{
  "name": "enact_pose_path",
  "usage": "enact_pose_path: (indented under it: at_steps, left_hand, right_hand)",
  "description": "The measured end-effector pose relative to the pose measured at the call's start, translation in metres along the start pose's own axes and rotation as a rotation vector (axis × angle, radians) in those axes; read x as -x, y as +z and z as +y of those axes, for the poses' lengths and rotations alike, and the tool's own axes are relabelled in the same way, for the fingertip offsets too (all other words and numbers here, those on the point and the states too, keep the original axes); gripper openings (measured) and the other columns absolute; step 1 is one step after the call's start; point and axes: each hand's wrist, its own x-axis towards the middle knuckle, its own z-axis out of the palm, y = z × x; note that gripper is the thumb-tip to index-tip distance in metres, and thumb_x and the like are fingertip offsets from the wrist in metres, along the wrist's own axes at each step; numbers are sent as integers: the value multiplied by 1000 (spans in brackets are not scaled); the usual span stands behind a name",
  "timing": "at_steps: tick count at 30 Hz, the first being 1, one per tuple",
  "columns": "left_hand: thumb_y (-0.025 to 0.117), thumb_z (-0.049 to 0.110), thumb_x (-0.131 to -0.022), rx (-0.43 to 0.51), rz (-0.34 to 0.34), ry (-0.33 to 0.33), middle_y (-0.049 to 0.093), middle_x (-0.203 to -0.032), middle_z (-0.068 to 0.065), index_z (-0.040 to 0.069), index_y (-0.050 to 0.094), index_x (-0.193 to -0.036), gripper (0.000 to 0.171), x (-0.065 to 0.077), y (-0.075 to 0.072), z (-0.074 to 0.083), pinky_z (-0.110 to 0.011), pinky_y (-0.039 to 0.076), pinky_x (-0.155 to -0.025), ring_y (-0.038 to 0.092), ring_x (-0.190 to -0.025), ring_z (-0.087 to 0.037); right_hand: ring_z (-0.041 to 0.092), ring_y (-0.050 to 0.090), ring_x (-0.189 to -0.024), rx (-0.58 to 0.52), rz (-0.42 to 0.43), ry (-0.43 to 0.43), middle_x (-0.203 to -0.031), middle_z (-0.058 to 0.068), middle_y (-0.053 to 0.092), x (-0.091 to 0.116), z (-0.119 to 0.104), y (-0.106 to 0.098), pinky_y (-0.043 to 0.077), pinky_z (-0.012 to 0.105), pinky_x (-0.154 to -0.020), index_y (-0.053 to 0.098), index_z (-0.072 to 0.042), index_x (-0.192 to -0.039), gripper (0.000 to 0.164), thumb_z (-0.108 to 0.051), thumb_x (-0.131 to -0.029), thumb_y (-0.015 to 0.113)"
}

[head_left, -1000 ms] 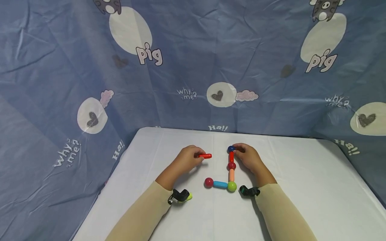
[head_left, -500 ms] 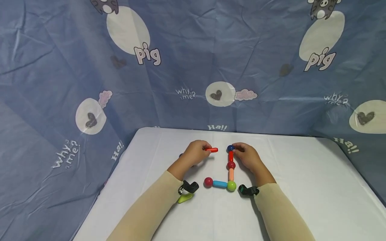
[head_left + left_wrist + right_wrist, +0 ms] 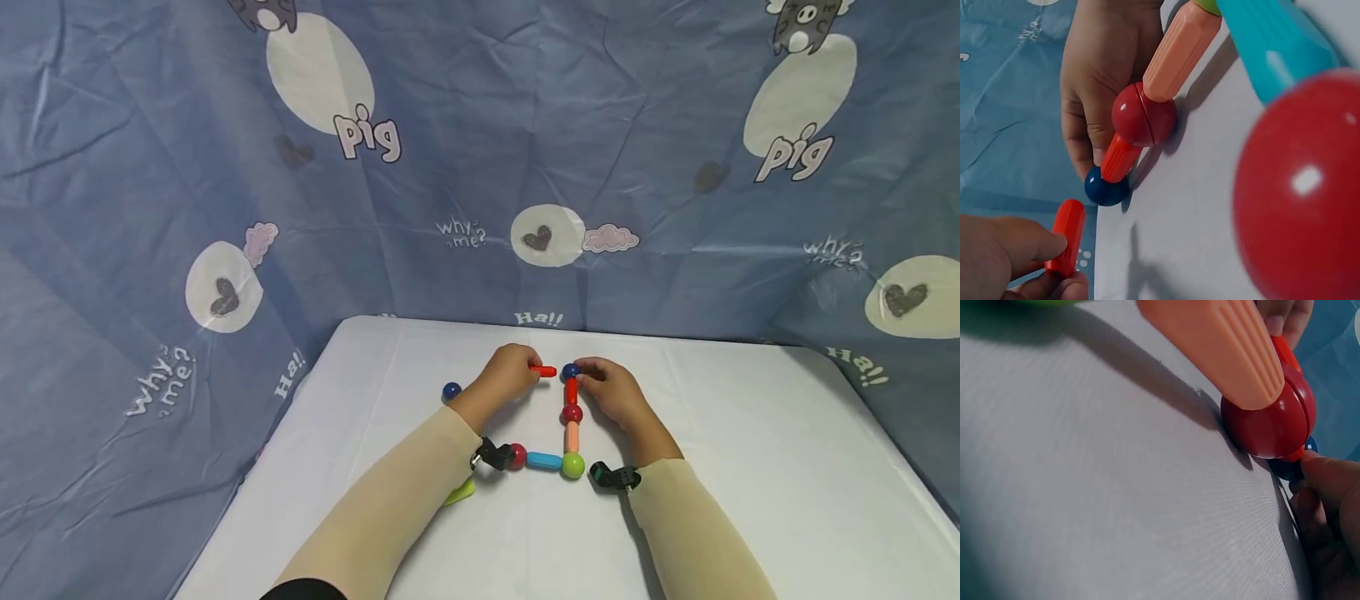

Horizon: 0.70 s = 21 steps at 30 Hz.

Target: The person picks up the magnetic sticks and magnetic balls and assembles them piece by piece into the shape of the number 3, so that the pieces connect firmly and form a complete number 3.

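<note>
My left hand (image 3: 504, 375) pinches a short red rod (image 3: 1072, 231) between thumb and fingers. Its free end points right, a small gap from the blue ball (image 3: 570, 372). My right hand (image 3: 617, 396) grips that ball from the right side. From the ball, a joined L-shaped chain runs toward me on the white table: a red rod (image 3: 572, 392), a dark red ball (image 3: 572, 414), a peach rod (image 3: 572, 437) and a green ball (image 3: 572, 466). There it turns left through a light-blue rod (image 3: 543, 461) to a red ball (image 3: 518, 456), partly hidden by the left wrist's camera.
A second blue ball (image 3: 451, 391) lies left of my left forearm. Partly under that sleeve shows a yellow-green piece (image 3: 461, 493). Behind the white table (image 3: 720, 417) hangs a blue patterned cloth (image 3: 420, 275).
My left hand has moved right and slightly away from me, bringing its red rod close to the blue ball. The second blue ball has come into sight. My right hand stays put.
</note>
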Motion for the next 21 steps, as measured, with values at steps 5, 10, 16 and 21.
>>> enact_pose_path:
  at_steps: [5, 10, 16, 21]
  left_hand:
    - [73, 10, -95, 34, 36, -31, 75, -102, -3, 11, 79, -105, 12, -7, 3, 3, -32, 53, -89, 62, -89, -17]
    - [73, 9, -95, 23, 41, -37, 76, -105, -3, 10, 79, -106, 12, -13, 6, 6, -33, 53, -93, 65, -94, -18]
    - [72, 10, -97, 13, 43, -14, 75, -103, -3, 11, 79, -106, 12, -18, 11, 7, -34, 54, -93, 64, -93, -18]
    - [71, 8, -96, -6, 40, -13, 76, -106, -3, 11, 79, -108, 15, -19, 12, 9, -33, 53, -95, 65, -96, -19]
  right_hand:
    - [33, 57, -133, 31, 5, -29, -137, 11, 68, -1, -2, 1, 39, 55, -118, 66, -13, -138, 35, -22, -104, 65]
    - [33, 59, -132, 25, 3, -38, -135, 12, 68, -1, -3, 2, 40, 55, -117, 66, -13, -138, 35, -21, -104, 65]
    - [33, 60, -131, 27, 6, -45, -134, 12, 69, -1, -1, 2, 40, 55, -117, 67, -13, -136, 34, -20, -104, 67]
    - [33, 59, -132, 26, 6, -51, -134, 11, 69, 1, 1, 3, 39, 55, -117, 67, -14, -136, 33, -20, -103, 67]
